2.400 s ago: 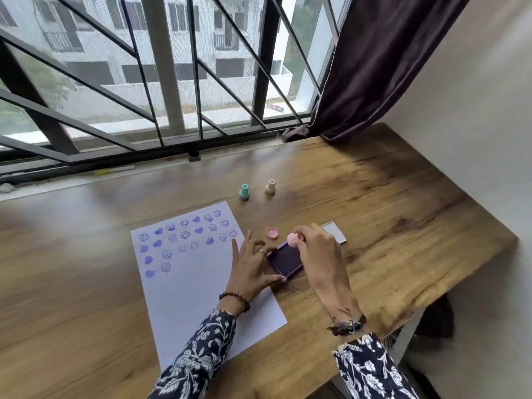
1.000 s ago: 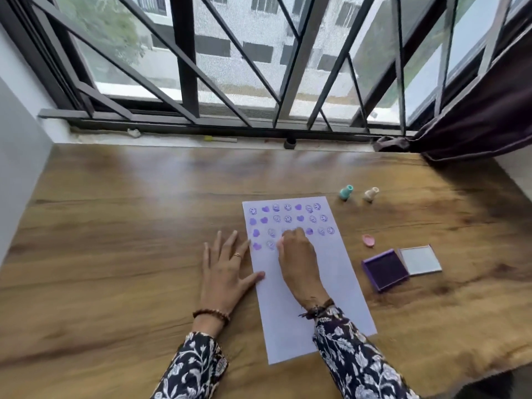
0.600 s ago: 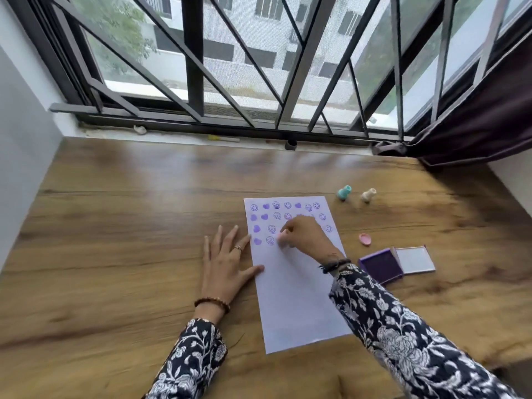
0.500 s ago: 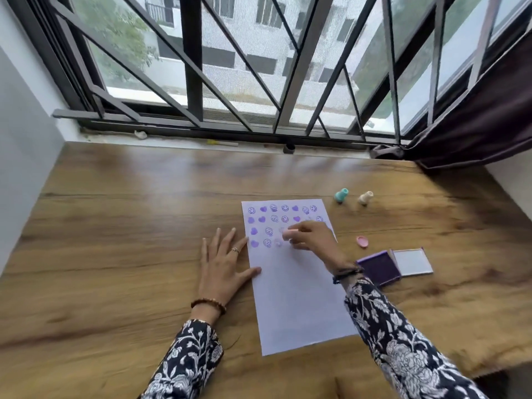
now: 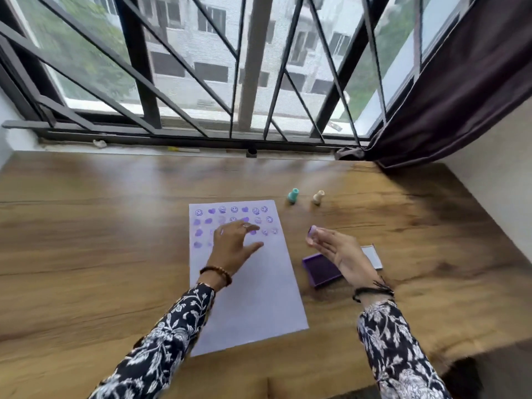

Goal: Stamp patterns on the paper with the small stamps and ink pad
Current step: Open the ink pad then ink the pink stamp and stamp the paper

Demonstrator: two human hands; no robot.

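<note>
A white paper (image 5: 253, 298) lies on the wooden table, its upper part covered with purple smiley and heart prints. My left hand (image 5: 234, 244) rests on the paper over the printed rows, fingers spread, holding nothing. My right hand (image 5: 341, 254) hovers right of the paper, above the open purple ink pad (image 5: 321, 269). Its fingertips pinch a small pink stamp (image 5: 311, 234), the purple inked face turned sideways. The pad's lid (image 5: 372, 256) lies beside it, partly hidden by my right hand.
A teal stamp (image 5: 293, 196) and a cream stamp (image 5: 317, 197) stand upright beyond the paper's top right corner. A barred window and sill run along the table's far edge. A dark curtain (image 5: 449, 105) hangs at the right, by a white wall.
My right hand has lifted the pink stamp off the paper and moved right, over the ink pad. My left hand has shifted from the paper's left edge onto the printed rows.
</note>
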